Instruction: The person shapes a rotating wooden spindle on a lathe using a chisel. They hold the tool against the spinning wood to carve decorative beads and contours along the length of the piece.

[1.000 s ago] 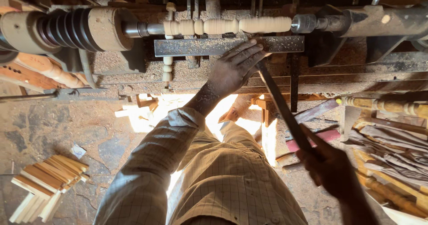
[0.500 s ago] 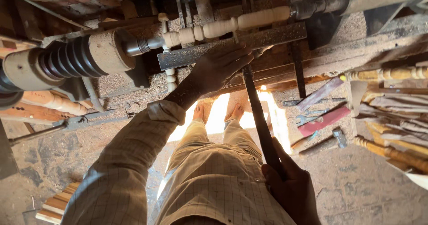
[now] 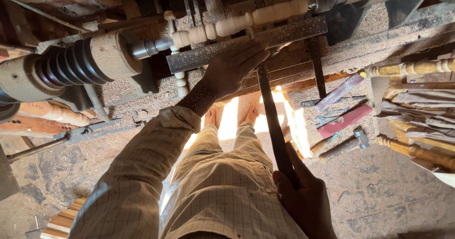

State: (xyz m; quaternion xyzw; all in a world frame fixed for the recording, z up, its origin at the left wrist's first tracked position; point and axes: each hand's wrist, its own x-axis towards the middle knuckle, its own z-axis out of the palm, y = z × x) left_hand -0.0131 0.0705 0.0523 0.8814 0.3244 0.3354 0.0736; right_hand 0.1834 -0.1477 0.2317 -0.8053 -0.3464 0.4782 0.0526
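Firmly, my right hand [image 3: 303,198] grips the long dark steel turning chisel [image 3: 272,120] at its stiff, heavy handle end; my left hand [image 3: 234,68], fingers together, presses its tip onto the grey metal tool rest [image 3: 294,33] below the pale turned wooden spindle [image 3: 239,23].

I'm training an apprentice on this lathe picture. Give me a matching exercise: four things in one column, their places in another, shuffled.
Things:
1. pale turned wooden spindle
2. long dark metal chisel
3. flat steel tool rest
4. small grey hammer

Places:
A. lying on the sawdust floor
B. under the left hand
C. mounted between the lathe centres
D. gripped at its lower end by the right hand

Pairs: 1-C, 2-D, 3-B, 4-A
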